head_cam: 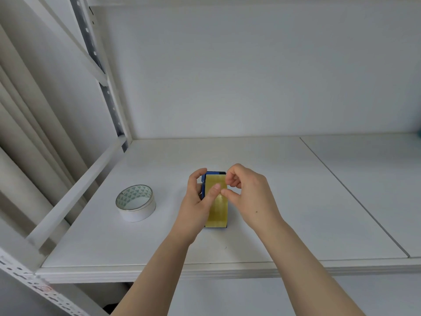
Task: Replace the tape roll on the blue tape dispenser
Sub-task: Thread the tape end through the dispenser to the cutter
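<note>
The blue tape dispenser [214, 174] stands on the white shelf [273, 201], with a yellowish tape roll [219, 210] mounted in it. My left hand [197, 201] grips the dispenser's left side, thumb lying on the roll's top. My right hand [246, 195] hovers at the roll's right edge, thumb and forefinger pinched together on the tape surface; whether they hold a tape end I cannot tell. A white tape roll [136, 202] with a green patterned inner core lies flat to the left, apart from both hands.
A white metal rack post [107, 92] and a slanted brace [75, 192] border the shelf's left side. A seam [355, 197] runs diagonally across the shelf on the right. The back wall stands close behind the dispenser.
</note>
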